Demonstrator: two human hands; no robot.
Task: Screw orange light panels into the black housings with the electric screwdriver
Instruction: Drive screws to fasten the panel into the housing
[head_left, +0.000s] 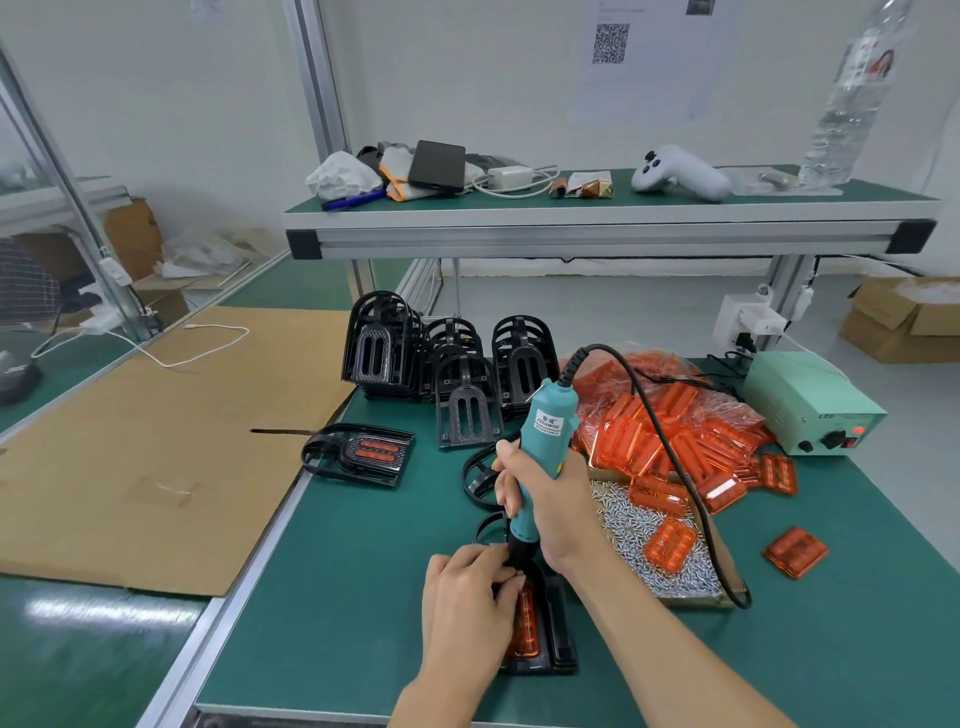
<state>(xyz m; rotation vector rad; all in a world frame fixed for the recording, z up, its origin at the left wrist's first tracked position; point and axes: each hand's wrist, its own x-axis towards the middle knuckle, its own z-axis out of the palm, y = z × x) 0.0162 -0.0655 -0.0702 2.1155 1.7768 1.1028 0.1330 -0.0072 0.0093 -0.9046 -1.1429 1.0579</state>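
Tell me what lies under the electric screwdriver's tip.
An orange light panel seated in a black housing. The left hand pinches around the tip, hiding the screw and bit; the right hand grips the electric screwdriver.

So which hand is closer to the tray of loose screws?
Right. The right hand, gripping the screwdriver, sits beside the screw tray; the left hand is farther off, on the housing.

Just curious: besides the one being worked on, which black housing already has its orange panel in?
The black housing lying flat at the mat's left edge, orange showing through its slots. The stacked housings behind stand empty.
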